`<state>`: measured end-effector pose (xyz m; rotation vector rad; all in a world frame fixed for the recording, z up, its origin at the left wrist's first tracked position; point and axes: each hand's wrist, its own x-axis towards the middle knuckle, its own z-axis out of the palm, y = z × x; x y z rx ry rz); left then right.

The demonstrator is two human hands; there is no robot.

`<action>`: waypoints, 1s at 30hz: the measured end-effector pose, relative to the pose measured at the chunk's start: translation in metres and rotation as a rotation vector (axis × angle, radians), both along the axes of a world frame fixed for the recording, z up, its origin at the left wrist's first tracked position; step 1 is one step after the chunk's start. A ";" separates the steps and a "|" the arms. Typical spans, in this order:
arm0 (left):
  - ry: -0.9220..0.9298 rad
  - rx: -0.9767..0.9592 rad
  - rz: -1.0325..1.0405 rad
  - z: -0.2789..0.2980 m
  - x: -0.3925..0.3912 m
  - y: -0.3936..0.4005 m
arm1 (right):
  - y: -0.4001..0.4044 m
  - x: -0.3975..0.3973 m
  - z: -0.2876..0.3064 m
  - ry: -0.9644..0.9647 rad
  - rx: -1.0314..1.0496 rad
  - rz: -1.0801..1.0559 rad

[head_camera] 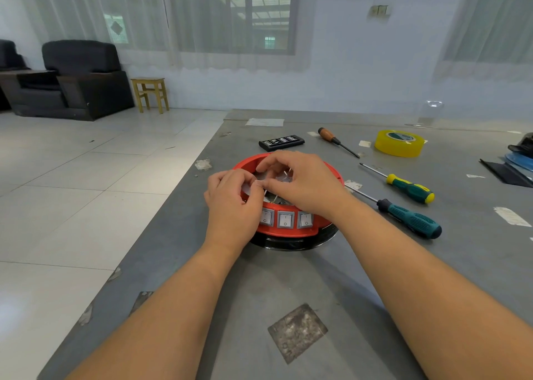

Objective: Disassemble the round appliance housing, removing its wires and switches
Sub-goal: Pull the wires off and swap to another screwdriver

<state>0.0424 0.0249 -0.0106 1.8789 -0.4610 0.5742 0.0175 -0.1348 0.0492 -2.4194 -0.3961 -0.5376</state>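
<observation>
A round red housing point(331, 172) on a black base point(291, 242) sits on the grey table. Three white rocker switches point(285, 219) line its near wall, the left one partly behind my left hand. Both hands are over the open top. My left hand point(230, 203) has curled fingers that pinch a thin white wire at the rim. My right hand point(300, 183) reaches in from the right, its thumb and fingers pinching the same thin wires point(266, 190) inside. Most of the inside is hidden by the hands.
Right of the housing lie two green-handled screwdrivers point(409, 221) point(403, 187). Farther back are a wooden-handled screwdriver point(331, 137), a black bit case point(281, 142) and a yellow tape roll point(399, 143). Dark and blue items point(516, 160) sit at the right edge. The table's left edge point(173, 203) drops to tiled floor.
</observation>
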 end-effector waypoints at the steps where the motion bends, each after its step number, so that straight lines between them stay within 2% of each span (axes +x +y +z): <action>1: 0.006 -0.028 0.002 0.001 -0.001 0.000 | -0.001 0.000 0.001 0.013 0.089 0.008; 3: 0.009 -0.079 0.022 0.003 -0.001 0.002 | -0.004 0.001 0.003 0.022 0.259 -0.038; 6: -0.009 -0.141 0.046 0.003 0.001 0.006 | -0.007 0.005 0.005 0.039 0.342 -0.178; 10: -0.029 -0.201 0.054 0.003 0.003 0.007 | -0.007 0.008 0.005 0.071 0.261 -0.296; 14: -0.027 -0.258 0.037 0.002 0.004 0.007 | -0.003 0.008 0.007 0.175 0.116 -0.298; 19: -0.018 -0.255 0.030 0.000 0.005 0.005 | -0.003 0.004 0.015 0.338 0.210 -0.224; 22: -0.017 -0.232 0.009 0.001 0.003 0.004 | -0.007 0.000 0.024 0.433 0.243 -0.228; 26: -0.014 -0.098 -0.036 0.001 0.000 0.003 | -0.011 -0.004 0.032 0.536 0.426 -0.304; 30: -0.027 0.013 -0.016 0.002 -0.003 0.001 | -0.014 -0.003 0.033 0.511 0.456 -0.430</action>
